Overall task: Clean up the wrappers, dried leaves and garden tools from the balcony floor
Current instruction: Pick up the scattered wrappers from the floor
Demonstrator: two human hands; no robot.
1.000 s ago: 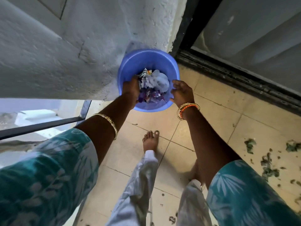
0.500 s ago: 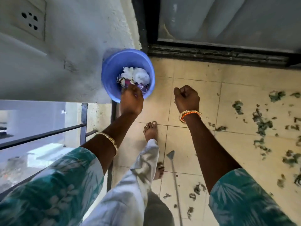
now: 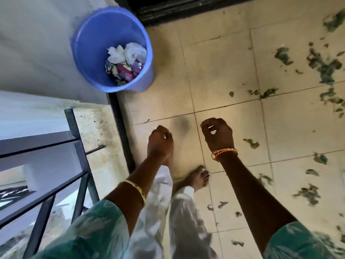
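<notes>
Beige tile floor [image 3: 224, 75] underfoot. Left hand [image 3: 160, 142] and right hand [image 3: 218, 134] hang over it at 6 o'clock, fingers curled, holding nothing. Dried leaves [image 3: 324, 68] lie scattered from 5 round to 2 o'clock; the sweep likely comes next, best gathered into one heap first. Blue bucket [image 3: 89, 40] with wrappers [image 3: 125, 66] stands at 11 against the wall [image 3: 37, 43]; railing [image 3: 43, 143] at 8.

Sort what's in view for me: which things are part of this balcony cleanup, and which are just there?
Part of the job:
- blue bucket standing by the wall
- wrappers already inside it
- dried leaves scattered over the floor tiles
- left hand and right hand, both curled, holding nothing

Just there:
- metal railing
- door track
- white wall
</notes>
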